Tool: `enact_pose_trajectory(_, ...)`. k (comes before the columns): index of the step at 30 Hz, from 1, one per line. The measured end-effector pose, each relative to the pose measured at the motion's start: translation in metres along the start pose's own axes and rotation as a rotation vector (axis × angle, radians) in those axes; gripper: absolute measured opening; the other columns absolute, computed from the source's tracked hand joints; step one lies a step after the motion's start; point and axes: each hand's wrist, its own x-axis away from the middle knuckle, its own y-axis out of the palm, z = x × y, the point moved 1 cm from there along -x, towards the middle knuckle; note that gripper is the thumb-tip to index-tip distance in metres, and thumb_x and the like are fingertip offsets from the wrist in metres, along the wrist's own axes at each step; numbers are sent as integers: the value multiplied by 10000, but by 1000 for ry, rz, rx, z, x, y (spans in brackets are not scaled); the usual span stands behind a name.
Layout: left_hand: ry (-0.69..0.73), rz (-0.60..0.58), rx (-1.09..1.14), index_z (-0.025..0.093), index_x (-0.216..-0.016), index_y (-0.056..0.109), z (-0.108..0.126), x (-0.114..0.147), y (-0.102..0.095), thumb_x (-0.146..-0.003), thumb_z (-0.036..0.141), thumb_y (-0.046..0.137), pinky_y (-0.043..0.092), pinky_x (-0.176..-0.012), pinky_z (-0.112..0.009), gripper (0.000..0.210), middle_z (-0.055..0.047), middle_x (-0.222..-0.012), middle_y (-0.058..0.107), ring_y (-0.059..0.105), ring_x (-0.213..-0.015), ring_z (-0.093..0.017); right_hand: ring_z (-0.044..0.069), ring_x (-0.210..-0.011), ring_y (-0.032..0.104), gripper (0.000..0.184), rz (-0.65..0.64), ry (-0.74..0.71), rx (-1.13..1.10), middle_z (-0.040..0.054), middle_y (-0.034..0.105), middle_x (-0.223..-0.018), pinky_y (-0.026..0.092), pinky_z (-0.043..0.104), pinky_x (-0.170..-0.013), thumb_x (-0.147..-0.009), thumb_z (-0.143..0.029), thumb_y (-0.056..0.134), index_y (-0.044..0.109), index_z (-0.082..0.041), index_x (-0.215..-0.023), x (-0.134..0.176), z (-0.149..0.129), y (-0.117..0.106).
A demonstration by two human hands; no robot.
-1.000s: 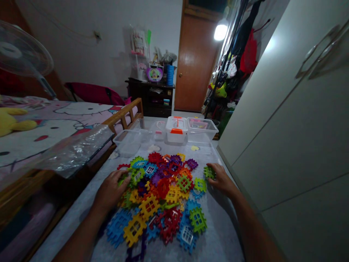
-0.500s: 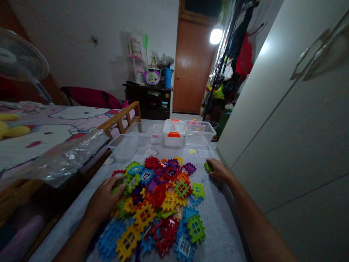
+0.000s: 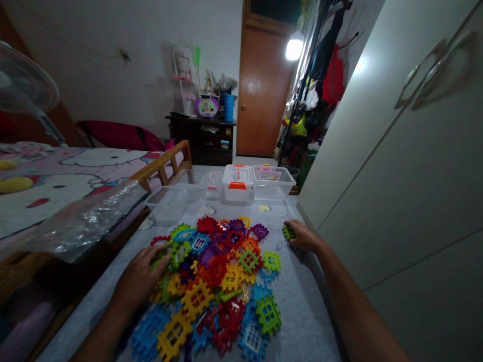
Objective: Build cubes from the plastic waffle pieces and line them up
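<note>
A heap of toothed plastic building blocks (image 3: 217, 269) in red, yellow, blue, purple and green is spread over the cloth-covered surface (image 3: 302, 311). At the heap's left edge, my left hand (image 3: 139, 276) is closed around a green block (image 3: 157, 261), partly hidden by the fingers. Apart from the heap, on the right, my right hand (image 3: 303, 236) grips another green block (image 3: 289, 232) at the surface's right side. Its fingertips are partly out of sight behind the block. Nearest to that hand in the heap lies a light green window block (image 3: 271, 261).
Behind the heap stand a clear open bin (image 3: 166, 203), a lidded box with orange latches (image 3: 237, 193) and another clear bin (image 3: 273, 188). A wooden bed rail (image 3: 162, 173) and plastic sheeting (image 3: 94, 218) border the left side. A pale wardrobe (image 3: 400, 186) rises on the right.
The view has turned slightly to the right, so the room and heap sit a little further left. Both hands keep their green blocks and have hardly moved.
</note>
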Motion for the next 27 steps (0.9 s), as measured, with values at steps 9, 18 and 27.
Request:
enact_pose_trajectory(9, 5, -34, 5, 193, -1004, 677, 0, 0, -2, -820, 564, 440, 499, -948, -421, 477, -116, -1067, 689, 655, -1001, -290, 300, -1229, 475, 699, -1, 9, -17, 122, 546, -1295, 352, 413, -1050, -587, -66, 638, 565, -192, -1271, 0, -8, -9)
enact_pose_trajectory(18, 13, -30, -2, 199, -989, 678, 9, 0, -5, -822, 534, 439, 495, -949, -381, 444, -95, -1050, 702, 658, -1000, -265, 263, -1357, 354, 634, -2, -150, -146, 135, 422, -1467, 286, 398, -1109, -811, -342, 601, 442, -166, -1399, -27, -98, 21)
enact_pose_trajectory(27, 30, 84, 34, 199, -995, 683, 28, 3, -16, -881, 502, 402, 442, -979, -437, 429, -93, -1070, 693, 612, -1065, -275, 186, -795, 617, 319, -126, -245, -234, 48, 707, -863, 466, 277, -737, -914, -395, 484, 707, -166, -920, -24, -128, 24)
